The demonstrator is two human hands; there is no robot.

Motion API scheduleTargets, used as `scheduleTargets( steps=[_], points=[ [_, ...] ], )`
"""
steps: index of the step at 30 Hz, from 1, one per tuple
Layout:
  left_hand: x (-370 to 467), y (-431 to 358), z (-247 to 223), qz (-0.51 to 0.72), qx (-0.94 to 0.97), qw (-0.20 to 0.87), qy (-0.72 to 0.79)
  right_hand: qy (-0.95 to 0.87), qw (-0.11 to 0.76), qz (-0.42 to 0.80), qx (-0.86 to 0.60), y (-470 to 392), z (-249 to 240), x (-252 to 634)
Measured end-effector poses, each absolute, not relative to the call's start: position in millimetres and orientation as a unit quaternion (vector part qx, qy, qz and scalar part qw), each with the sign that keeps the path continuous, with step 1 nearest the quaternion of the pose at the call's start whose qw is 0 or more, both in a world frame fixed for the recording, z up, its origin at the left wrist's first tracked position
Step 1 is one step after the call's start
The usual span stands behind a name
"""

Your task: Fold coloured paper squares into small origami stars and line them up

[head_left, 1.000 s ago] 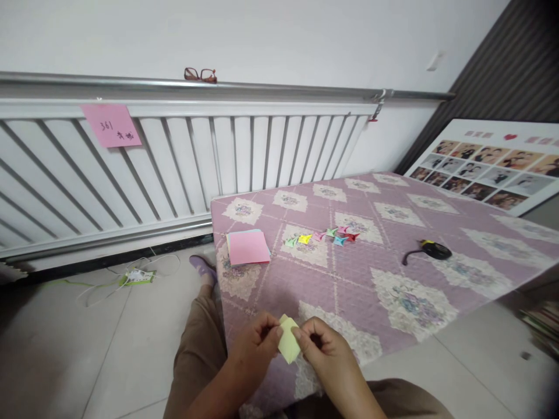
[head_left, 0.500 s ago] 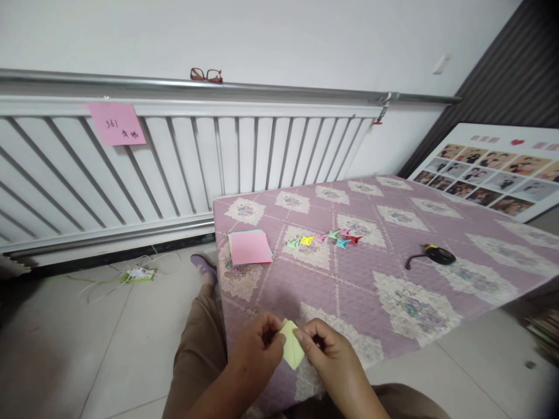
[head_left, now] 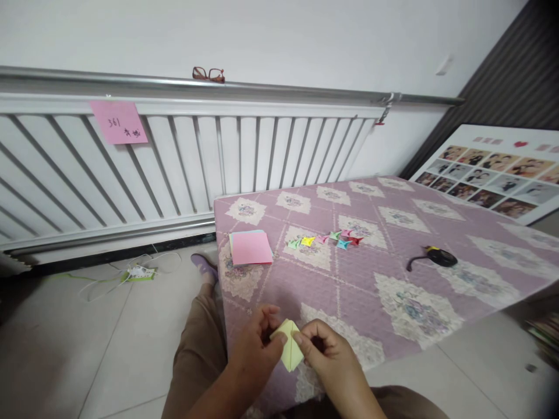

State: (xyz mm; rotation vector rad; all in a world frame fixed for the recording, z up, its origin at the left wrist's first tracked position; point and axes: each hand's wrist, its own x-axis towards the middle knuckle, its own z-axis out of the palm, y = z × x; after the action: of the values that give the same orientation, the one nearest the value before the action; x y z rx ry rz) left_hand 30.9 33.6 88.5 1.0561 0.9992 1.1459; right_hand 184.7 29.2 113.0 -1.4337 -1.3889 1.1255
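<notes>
A small pale yellow origami paper (head_left: 290, 356), folded to a diamond with a crease down its middle, is held over the near edge of the table. My left hand (head_left: 257, 349) has its thumb on the paper's left side, its fingers curled behind with the index lifted a little. On the right corner my right hand (head_left: 327, 352) pinches the paper between thumb and fingers. Beyond the hands lies a stack of square coloured paper (head_left: 252, 248), pink on top. Several small folded paper figures (head_left: 343, 244) in green, yellow, pink, blue and red sit to its right.
A purple floral cloth (head_left: 358, 291) covers the table. Toward the right lies a black object with a strap (head_left: 440, 256). Behind stand a white radiator (head_left: 253, 151) with a pink note (head_left: 119, 122), glasses (head_left: 208, 74) on the pipe, and a photo board (head_left: 493, 169). A power strip (head_left: 138, 273) lies on the floor.
The left index finger has lifted and opened away from the paper's top. The paper has turned slightly and its left corner now shows. The right hand keeps its pinch.
</notes>
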Motion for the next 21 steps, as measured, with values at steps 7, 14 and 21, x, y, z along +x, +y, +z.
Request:
scheduleTargets(
  steps=[7,14,21],
  points=[
    [40,27,75,0.435,0.320,0.756,0.370,-0.546,0.483,0.407,-0.550,24,96,183],
    [37,22,78,0.419,0.396,0.714,0.397,-0.563,0.480,0.436,-0.512,25,109,180],
    [30,22,89,0.356,0.497,0.646,0.456,-0.556,0.429,0.523,-0.483,30,126,188]
  ],
)
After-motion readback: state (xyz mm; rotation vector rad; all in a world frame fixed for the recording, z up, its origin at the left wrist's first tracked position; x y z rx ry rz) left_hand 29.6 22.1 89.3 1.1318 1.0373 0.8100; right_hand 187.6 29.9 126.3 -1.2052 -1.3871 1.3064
